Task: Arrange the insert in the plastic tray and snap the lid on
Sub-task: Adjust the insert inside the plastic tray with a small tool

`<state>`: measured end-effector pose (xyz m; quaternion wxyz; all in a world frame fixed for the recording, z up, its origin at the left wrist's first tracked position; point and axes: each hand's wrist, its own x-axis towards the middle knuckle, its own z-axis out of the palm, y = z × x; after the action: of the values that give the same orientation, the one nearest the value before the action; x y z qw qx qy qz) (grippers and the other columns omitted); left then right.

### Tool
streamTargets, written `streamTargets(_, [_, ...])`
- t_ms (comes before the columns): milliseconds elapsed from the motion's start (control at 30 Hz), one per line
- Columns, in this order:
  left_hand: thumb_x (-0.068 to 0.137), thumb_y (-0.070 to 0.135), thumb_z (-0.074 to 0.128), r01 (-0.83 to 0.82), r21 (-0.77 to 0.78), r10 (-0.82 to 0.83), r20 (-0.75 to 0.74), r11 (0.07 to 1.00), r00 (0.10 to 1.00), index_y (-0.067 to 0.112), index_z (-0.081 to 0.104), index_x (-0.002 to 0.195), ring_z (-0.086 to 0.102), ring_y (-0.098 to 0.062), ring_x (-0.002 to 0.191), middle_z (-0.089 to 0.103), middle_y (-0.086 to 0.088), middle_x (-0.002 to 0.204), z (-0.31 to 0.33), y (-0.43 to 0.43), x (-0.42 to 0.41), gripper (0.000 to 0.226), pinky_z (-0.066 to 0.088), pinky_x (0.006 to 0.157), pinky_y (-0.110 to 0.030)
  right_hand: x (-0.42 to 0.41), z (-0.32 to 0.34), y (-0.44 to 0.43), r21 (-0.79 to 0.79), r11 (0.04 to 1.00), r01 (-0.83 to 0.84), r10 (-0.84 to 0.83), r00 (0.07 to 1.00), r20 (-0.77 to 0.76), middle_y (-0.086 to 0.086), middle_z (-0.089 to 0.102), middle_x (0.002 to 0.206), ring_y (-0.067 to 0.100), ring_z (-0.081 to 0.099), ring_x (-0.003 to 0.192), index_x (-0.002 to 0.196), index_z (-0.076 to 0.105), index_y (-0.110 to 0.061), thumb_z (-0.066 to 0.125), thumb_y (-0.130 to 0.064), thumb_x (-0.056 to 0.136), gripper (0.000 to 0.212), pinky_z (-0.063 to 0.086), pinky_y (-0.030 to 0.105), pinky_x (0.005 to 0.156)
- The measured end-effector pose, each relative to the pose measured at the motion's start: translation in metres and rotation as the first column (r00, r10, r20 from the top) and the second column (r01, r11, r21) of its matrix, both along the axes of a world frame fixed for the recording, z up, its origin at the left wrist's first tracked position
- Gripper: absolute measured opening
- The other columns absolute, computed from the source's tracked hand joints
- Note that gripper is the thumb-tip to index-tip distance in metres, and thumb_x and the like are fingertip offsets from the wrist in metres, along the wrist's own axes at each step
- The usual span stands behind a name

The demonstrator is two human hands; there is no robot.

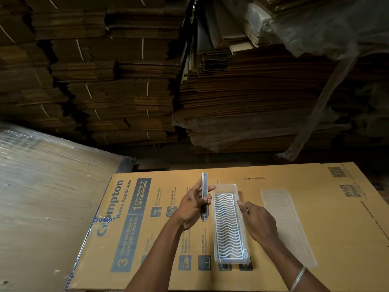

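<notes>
A long clear plastic tray (225,187) lies on a printed cardboard sheet, with a white wavy-ribbed insert (227,226) lying flat inside it. My right hand (257,221) rests against the tray's right rim near its far half, fingertips on the edge. My left hand (192,205) holds a second flat piece (204,186) upright on its edge, just left of the tray; what it is cannot be told edge-on. The translucent lid (287,224) lies flat on the cardboard to the right of the tray, apart from it.
The cardboard sheet (147,228) with blue print covers the work surface. A plastic-wrapped carton (42,197) rises at the left. Tall stacks of flattened cardboard (126,81) stand behind the surface, some under plastic film (315,28).
</notes>
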<state>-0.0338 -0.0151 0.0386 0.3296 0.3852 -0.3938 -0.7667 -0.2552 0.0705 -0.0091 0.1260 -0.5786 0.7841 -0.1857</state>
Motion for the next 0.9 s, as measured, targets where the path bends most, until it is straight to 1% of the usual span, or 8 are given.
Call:
streamTargets(200, [0.106, 0.009, 0.041, -0.168, 0.109, 0.165, 0.037, 0.98, 0.986, 0.015, 0.044, 0.148, 0.058, -0.015, 0.075, 0.07, -0.018, 0.121, -0.008, 0.007, -0.011, 0.043, 0.055, 0.078, -0.03, -0.001, -0.002, 0.006, 0.007, 1.0, 0.018, -0.018, 1.0, -0.002, -0.009, 0.058, 0.068, 0.012, 0.059, 0.064, 0.085, 0.062, -0.025, 0.012, -0.072, 0.092, 0.069, 0.048, 0.032, 0.054])
streamTargets(300, [0.106, 0.017, 0.045, -0.194, 0.041, 0.18, 0.225, 0.98, 0.958, 0.016, 0.064, 0.122, 0.068, -0.009, 0.087, 0.07, -0.013, 0.125, -0.01, 0.015, -0.02, 0.025, 0.054, 0.072, -0.02, -0.003, -0.002, 0.008, 0.016, 1.0, 0.019, -0.019, 1.0, -0.002, -0.007, 0.063, 0.072, 0.013, 0.059, 0.065, 0.091, 0.066, -0.023, 0.015, -0.069, 0.093, 0.069, 0.045, 0.03, 0.053])
streamTargets(400, [0.101, 0.023, 0.057, -0.16, -0.029, 0.16, 0.356, 0.987, 0.921, 0.017, 0.062, 0.118, 0.072, -0.002, 0.085, 0.075, -0.008, 0.116, -0.017, 0.02, -0.028, 0.018, 0.053, 0.059, -0.013, -0.007, -0.002, 0.012, 0.029, 0.999, 0.029, -0.029, 1.0, 0.006, -0.001, 0.072, 0.085, 0.014, 0.06, 0.069, 0.102, 0.068, -0.021, 0.022, -0.062, 0.097, 0.062, 0.04, 0.028, 0.054])
streamTargets(533, [0.095, 0.017, 0.068, -0.103, -0.039, 0.11, 0.429, 0.994, 0.897, 0.018, 0.06, 0.116, 0.073, -0.031, 0.1, 0.076, -0.015, 0.107, -0.037, 0.021, -0.037, 0.022, 0.062, 0.083, -0.043, -0.014, -0.002, 0.02, 0.031, 0.998, 0.056, -0.056, 0.998, -0.009, -0.004, 0.064, 0.073, 0.016, 0.061, 0.068, 0.089, 0.064, -0.021, 0.014, -0.067, 0.094, 0.068, 0.043, 0.032, 0.054])
streamTargets(600, [0.092, 0.009, 0.07, -0.084, -0.045, 0.095, 0.502, 0.995, 0.86, 0.013, 0.063, 0.11, 0.073, -0.039, 0.095, 0.075, -0.024, 0.099, -0.047, 0.022, -0.045, 0.02, 0.063, 0.08, -0.051, -0.017, -0.003, 0.025, 0.035, 0.997, 0.072, -0.072, 0.997, -0.007, -0.007, 0.058, 0.069, 0.015, 0.059, 0.065, 0.084, 0.061, -0.022, 0.013, -0.068, 0.093, 0.067, 0.04, 0.031, 0.052])
streamTargets(700, [0.088, 0.0, 0.071, -0.013, -0.049, 0.042, 0.661, 0.999, 0.749, 0.015, 0.065, 0.092, 0.075, -0.034, 0.085, 0.074, -0.013, 0.079, -0.06, 0.021, -0.059, 0.016, 0.063, 0.076, -0.052, -0.023, -0.004, 0.032, 0.061, 0.994, 0.087, -0.086, 0.996, -0.009, -0.006, 0.057, 0.067, 0.017, 0.059, 0.065, 0.079, 0.058, -0.024, 0.016, -0.065, 0.095, 0.06, 0.044, 0.033, 0.054])
streamTargets(800, [0.088, 0.004, 0.067, 0.206, -0.128, 0.001, 0.852, 0.97, 0.523, 0.007, 0.072, 0.087, 0.074, -0.031, 0.084, 0.077, -0.014, 0.088, -0.075, 0.015, -0.075, 0.006, 0.063, 0.074, -0.044, -0.031, -0.005, 0.037, 0.087, 0.991, 0.106, -0.106, 0.994, -0.008, -0.002, 0.063, 0.07, 0.018, 0.06, 0.068, 0.081, 0.06, -0.023, 0.017, -0.065, 0.096, 0.062, 0.049, 0.036, 0.059])
streamTargets(900, [0.092, 0.007, 0.059, 0.318, -0.125, 0.007, 0.938, 0.94, 0.348, 0.003, 0.063, 0.08, 0.07, -0.032, 0.084, 0.072, -0.015, 0.087, -0.083, 0.011, -0.09, 0.014, 0.056, 0.07, -0.04, -0.038, -0.006, 0.043, 0.109, 0.987, 0.12, -0.12, 0.993, -0.015, -0.001, 0.065, 0.072, 0.02, 0.061, 0.07, 0.081, 0.061, -0.022, 0.016, -0.065, 0.095, 0.064, 0.05, 0.038, 0.061])
